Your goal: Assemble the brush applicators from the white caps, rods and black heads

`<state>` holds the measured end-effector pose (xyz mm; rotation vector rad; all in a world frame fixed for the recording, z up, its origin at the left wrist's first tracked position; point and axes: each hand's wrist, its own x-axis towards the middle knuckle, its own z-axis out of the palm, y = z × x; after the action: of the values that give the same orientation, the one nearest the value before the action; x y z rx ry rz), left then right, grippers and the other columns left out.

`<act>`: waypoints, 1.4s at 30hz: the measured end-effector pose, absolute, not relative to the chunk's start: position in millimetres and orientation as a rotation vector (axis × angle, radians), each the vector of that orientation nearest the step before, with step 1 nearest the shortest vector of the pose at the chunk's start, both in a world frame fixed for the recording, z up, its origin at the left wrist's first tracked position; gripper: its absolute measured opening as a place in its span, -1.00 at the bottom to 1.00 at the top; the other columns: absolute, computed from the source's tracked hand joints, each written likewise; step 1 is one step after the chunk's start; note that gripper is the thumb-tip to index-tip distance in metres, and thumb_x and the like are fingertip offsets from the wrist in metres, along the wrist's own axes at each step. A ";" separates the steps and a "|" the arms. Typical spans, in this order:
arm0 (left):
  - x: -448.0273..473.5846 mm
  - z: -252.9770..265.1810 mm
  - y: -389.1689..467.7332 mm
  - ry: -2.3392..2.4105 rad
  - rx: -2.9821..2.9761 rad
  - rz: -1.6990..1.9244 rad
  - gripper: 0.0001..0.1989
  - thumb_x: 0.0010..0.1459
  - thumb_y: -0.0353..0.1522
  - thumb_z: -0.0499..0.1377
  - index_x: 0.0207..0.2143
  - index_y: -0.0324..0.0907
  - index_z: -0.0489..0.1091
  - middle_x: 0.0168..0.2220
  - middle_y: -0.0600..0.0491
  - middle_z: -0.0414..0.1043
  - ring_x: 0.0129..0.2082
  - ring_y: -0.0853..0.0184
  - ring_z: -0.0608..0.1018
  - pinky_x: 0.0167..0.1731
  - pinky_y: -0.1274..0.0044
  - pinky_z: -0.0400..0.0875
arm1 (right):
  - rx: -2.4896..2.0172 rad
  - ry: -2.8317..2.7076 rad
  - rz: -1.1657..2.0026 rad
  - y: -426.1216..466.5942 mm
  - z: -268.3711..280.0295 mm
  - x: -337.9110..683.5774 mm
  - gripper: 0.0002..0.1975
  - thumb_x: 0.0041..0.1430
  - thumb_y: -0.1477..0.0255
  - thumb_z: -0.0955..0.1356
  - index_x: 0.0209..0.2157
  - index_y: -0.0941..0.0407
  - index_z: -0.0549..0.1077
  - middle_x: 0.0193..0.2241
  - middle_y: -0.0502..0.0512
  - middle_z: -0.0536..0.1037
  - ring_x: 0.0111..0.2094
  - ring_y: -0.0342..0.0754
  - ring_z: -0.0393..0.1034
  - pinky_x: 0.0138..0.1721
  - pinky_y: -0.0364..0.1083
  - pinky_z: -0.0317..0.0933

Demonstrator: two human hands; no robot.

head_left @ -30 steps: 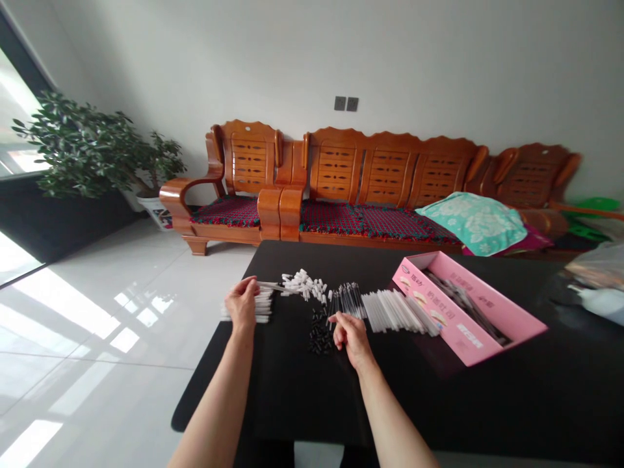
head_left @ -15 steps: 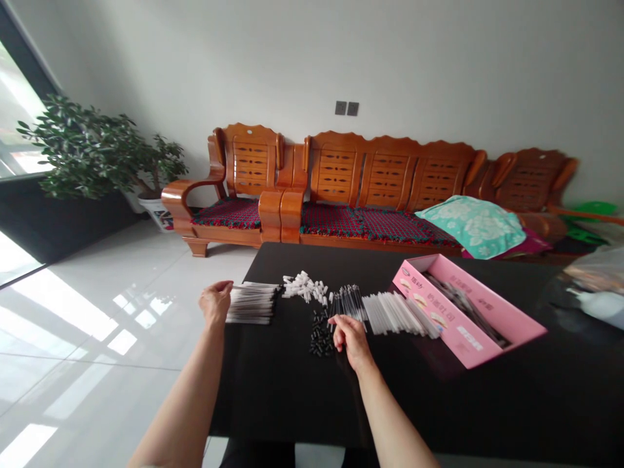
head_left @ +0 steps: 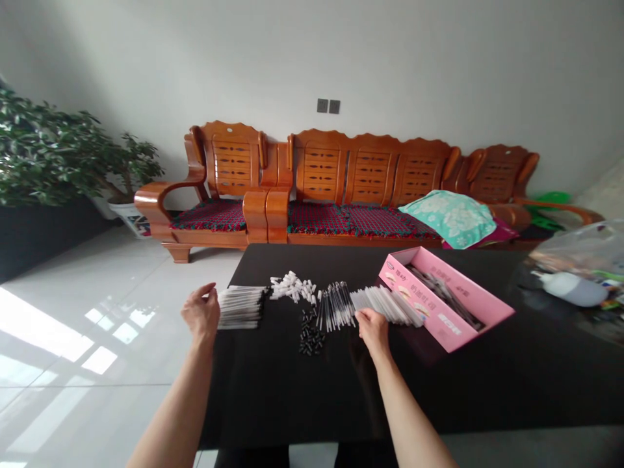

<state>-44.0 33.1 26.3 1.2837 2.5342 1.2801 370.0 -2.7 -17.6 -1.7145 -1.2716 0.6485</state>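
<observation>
Room: plain pale grey wall (head_left: 390, 58), carved, glossy orange-brown wooden settee (head_left: 322, 172) before it, glossy black table (head_left: 283, 396) in the foreground. Far left, a leafy green potted plant (head_left: 58, 153) stands on the floor.

At the table's left edge, the left hand (head_left: 201, 312) is just beside the left ends of a row of slender whitish sticks with dark tips (head_left: 241, 307). Its fingers are curled; whether its grip holds anything cannot be told.

Next, a loose heap of short white plastic cylinders (head_left: 293, 288); nearer the person, small black plastic pieces (head_left: 312, 339). Thin black-and-clear rods (head_left: 336, 305) lie side by side to their right.

The right hand (head_left: 373, 327) is at the near ends of translucent white tubes (head_left: 387, 304), fingers bent; its grip cannot be determined.

Beyond stands an open pink cardboard box (head_left: 431, 318) containing greyish strips (head_left: 451, 292). Far right: a white bulb-shaped object (head_left: 572, 288).
</observation>
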 end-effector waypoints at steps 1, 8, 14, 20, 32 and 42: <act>-32.6 24.6 29.4 2.488 1.320 1.356 -0.63 0.17 -0.27 0.07 -0.10 -0.18 0.58 -0.32 -0.10 0.59 -0.31 0.15 0.57 -0.19 0.40 0.37 | -1.845 -1.341 0.495 -1.0 -17.1 379.5 -0.81 0.09 0.38 0.33 -0.49 0.15 0.52 -0.61 0.10 0.52 -0.54 -0.04 0.41 -0.54 -0.15 0.13; 66.3 -12.9 6.1 2.009 1.534 1.338 -0.71 0.17 -0.28 0.11 -0.18 -0.14 0.59 -0.38 0.01 0.58 -0.39 0.24 0.57 -0.27 0.47 0.40 | -2.290 -1.643 0.186 7.5 -11.7 384.6 -0.87 0.17 0.38 0.36 -0.39 0.10 0.54 -0.39 0.23 0.64 -0.31 0.09 0.55 -0.40 -0.09 0.17; 91.8 -33.9 1.6 1.897 1.682 1.205 -0.75 0.19 -0.37 0.09 -0.19 -0.15 0.57 -0.27 -0.02 0.60 -0.31 0.25 0.59 -0.21 0.47 0.41 | -2.342 -1.807 0.138 16.0 -4.0 372.4 -0.86 0.15 0.39 0.39 -0.33 0.18 0.56 -0.27 0.37 0.64 -0.21 0.17 0.56 -0.31 -0.05 0.27; 88.7 -38.8 1.5 1.884 1.749 1.192 -0.76 0.22 -0.38 0.09 -0.18 -0.16 0.55 -0.27 -0.01 0.58 -0.29 0.27 0.58 -0.21 0.48 0.39 | -2.364 -1.708 0.222 22.4 3.4 370.1 -0.85 0.02 0.51 0.36 -0.37 0.21 0.59 -0.29 0.45 0.63 -0.22 0.22 0.57 -0.30 0.00 0.32; 145.2 -11.2 12.3 1.755 1.904 1.026 -0.85 0.15 -0.37 0.20 -0.26 -0.10 0.57 -0.25 0.03 0.51 -0.35 0.36 0.52 -0.31 0.55 0.32 | -1.498 -0.983 0.881 -8.1 -27.4 333.1 -0.89 -0.08 0.40 0.31 -0.61 0.10 0.37 -0.82 -0.08 0.35 -0.77 -0.14 0.26 -0.72 -0.20 0.15; 186.6 -4.4 39.7 1.935 2.116 0.593 -0.86 0.10 -0.43 0.15 -0.35 -0.19 0.52 -0.17 -0.16 0.50 -0.12 0.13 0.52 -0.21 0.43 0.35 | -1.453 -0.961 0.954 -9.6 -25.9 336.2 -0.82 -0.04 0.40 0.32 -0.66 0.09 0.33 -0.82 -0.09 0.33 -0.76 -0.16 0.22 -0.69 -0.20 0.09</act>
<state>186.6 39.7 -4.4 2.1157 1.9353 0.5925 336.2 -9.6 -25.9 -1.4531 -0.9610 0.9543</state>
